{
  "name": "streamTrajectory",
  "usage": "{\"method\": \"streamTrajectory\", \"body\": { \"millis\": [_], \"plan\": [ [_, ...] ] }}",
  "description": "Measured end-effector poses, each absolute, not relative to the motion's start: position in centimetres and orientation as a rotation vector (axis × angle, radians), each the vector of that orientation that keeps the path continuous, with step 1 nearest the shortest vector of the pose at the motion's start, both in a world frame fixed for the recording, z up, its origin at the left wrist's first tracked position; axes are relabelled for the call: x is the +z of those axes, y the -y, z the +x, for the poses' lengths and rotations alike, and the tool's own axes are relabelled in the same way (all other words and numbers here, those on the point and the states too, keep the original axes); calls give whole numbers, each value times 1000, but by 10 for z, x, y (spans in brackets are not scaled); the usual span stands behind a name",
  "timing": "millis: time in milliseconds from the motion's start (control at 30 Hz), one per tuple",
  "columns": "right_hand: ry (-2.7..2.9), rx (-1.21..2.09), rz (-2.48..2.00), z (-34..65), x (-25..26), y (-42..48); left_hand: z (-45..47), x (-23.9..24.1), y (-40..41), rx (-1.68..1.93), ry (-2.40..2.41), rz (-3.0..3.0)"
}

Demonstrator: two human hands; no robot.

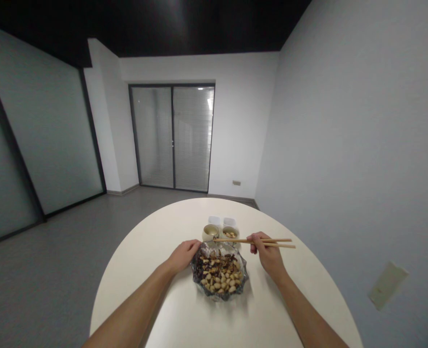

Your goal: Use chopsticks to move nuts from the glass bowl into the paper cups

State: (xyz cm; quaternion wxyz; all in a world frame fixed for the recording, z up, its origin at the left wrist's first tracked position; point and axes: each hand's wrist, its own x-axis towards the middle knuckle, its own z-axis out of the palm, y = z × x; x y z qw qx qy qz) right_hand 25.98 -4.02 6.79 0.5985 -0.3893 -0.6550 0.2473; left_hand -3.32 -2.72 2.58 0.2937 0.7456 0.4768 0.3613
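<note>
A glass bowl [243, 279] full of mixed pale and dark nuts sits on the round white table [185, 319] in front of me. My left hand [183, 255] rests against the bowl's left rim, fingers curled on it. My right hand [266, 252] is closed on a pair of wooden chopsticks [235, 240], held level, their tips reaching left over two small cups. The left cup [210, 232] looks empty; the right cup [230, 233] holds a few pale nuts.
Two small white square containers [222, 221] stand just behind the cups. A grey wall runs close along the table's right side. Glass doors with blinds [173, 137] are at the far end of the room, across a grey floor.
</note>
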Motion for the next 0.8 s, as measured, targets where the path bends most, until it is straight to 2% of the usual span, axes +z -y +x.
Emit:
{"method": "streamTrajectory", "body": {
  "millis": [400, 800],
  "plan": [
    [1288, 364, -1022, 270, 57, 25, -35, 24, 28, 976, -1272, 1971],
    [1302, 274, -1102, 275, 40, 6, -35, 25, 28, 963, -1278, 1975]
  ]
}}
